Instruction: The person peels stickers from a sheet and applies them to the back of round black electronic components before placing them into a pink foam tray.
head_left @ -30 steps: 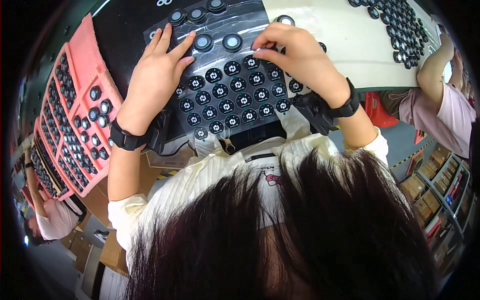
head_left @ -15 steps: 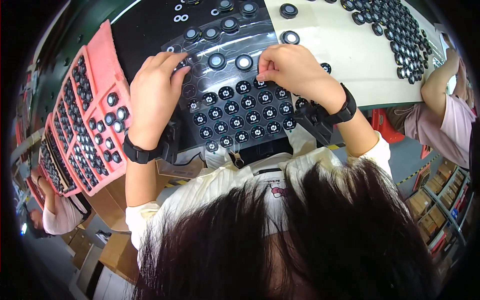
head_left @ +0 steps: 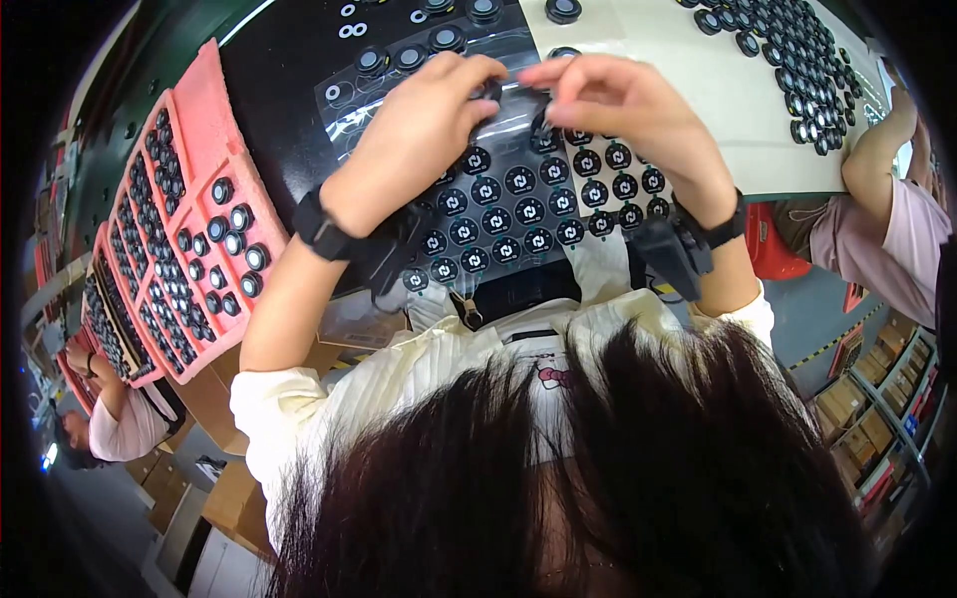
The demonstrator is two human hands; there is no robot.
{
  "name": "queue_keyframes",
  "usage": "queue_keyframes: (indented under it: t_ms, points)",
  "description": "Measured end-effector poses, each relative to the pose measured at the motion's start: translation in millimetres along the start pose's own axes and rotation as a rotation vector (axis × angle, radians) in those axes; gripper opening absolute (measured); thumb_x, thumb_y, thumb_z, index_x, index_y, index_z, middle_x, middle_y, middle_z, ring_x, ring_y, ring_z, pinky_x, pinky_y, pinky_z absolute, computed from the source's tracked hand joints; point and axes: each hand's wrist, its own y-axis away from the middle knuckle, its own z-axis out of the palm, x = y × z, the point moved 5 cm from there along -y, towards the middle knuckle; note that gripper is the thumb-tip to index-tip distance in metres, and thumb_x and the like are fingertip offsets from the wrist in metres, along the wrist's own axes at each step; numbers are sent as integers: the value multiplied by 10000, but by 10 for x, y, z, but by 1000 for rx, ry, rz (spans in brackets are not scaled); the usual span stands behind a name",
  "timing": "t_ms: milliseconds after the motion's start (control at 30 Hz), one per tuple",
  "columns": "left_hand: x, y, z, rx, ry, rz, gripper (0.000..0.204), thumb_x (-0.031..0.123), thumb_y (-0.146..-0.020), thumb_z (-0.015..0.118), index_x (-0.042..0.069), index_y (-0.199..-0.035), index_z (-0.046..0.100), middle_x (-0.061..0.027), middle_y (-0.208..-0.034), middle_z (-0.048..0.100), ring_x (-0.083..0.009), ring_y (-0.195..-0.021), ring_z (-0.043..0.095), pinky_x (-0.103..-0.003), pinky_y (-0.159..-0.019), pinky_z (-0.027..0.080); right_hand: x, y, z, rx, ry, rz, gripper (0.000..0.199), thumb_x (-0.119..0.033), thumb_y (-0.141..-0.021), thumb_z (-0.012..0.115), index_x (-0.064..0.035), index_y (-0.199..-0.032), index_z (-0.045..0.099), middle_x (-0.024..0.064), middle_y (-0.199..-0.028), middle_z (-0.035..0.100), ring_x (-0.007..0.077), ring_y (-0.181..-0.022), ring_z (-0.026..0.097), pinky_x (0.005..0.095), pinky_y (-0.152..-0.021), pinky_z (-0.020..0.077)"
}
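A clear film sheet (head_left: pixel 498 214) carries rows of black round discs with white symbols, lying on a black table (head_left: pixel 279 90). A pink-red tray (head_left: pixel 204 120) holds black round caps with silvery centres. A cream board (head_left: pixel 688 60) bears more black caps. Both wrists wear black bands.

Pink compartment tray (head_left: pixel 204 140) left; co-worker's pink sleeve (head_left: pixel 877 254) right.

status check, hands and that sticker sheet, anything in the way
Left hand and right hand both pinching top edge of clear sticker sheet. Round black parts sit around it. Nothing between the hands.
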Motion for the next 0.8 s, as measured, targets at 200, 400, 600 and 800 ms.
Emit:
queue_keyframes:
  t_ms: [200, 400, 600, 800]
  points:
    - [435, 196, -130, 181, 1305, -165, 311, -93, -798, 518, -26, -1093, 449, -133, -1041, 570, -201, -871, 615, -290, -724, 527, -359, 3, -52, 96, -223, -286, 132, -35, -785, 609, -28, -902, 549, 138, -1130, 539, 158, -911, 566, 254, -770, 453]
    - [580, 377, -281, 422, 1077, -86, 396, -158, -722, 550, -109, -1089, 411, -231, -1010, 571, -290, -904, 606, -336, -783, 529, -634, -15, 288, -10, -536, 103, 125, -41, -801, 616, 5, -713, 541, 192, -1014, 586, 121, -719, 588, 212, -631, 485]
    - [714, 380, -370, 531, 636, -239, 390, -195, -691, 558, -128, -1052, 428, -247, -951, 588, -279, -822, 631, -322, -741, 546, -721, 18, 261, -5, -498, 40, 141, -41, -805, 612, 19, -712, 525, 187, -926, 610, 107, -660, 578, 201, -591, 478]
    - [742, 408, -371, 604, 570, -194, 388, -195, -682, 573, -121, -1041, 445, -244, -919, 597, -271, -808, 635, -320, -730, 550, -914, 68, 282, 3, -73, -464, 145, -33, -802, 614, 30, -715, 517, 183, -904, 611, 98, -641, 568, 189, -562, 469]
